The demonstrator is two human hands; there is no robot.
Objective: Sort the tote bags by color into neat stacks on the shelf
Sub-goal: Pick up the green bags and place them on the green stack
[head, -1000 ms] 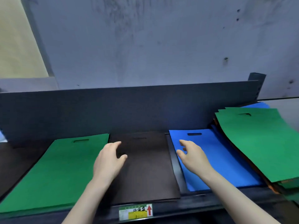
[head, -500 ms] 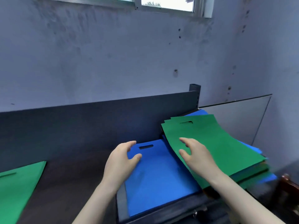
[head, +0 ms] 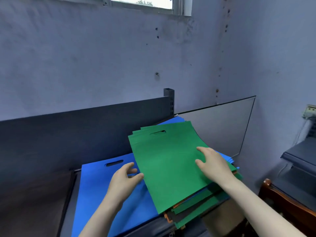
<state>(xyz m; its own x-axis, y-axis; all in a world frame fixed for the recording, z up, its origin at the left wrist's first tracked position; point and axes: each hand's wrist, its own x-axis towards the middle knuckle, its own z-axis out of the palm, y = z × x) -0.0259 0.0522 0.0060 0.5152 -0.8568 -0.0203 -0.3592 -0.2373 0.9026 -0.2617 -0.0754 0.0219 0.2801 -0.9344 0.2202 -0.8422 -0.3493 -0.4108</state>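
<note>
I see a plain green flat fabric tote bag (head: 167, 161) on top, one solid shade, with its handle slot showing dark. Under it, the edges of the mixed pile of bags (head: 186, 216) show me thin bands of orange, charcoal, green and blue. Beside it, the bright blue flat fabric tote bag (head: 102, 189) is uniform too. The dark grey metal shelf back panel (head: 85, 130) is matt and plain. At my left, a dark brown flat surface (head: 34, 194) reads almost black. The painted wall (head: 102, 57) is pale blue-grey, flecked with dark spots, with rusty marks near the corner. The curved wooden chair back (head: 287, 202) is reddish brown.
</note>
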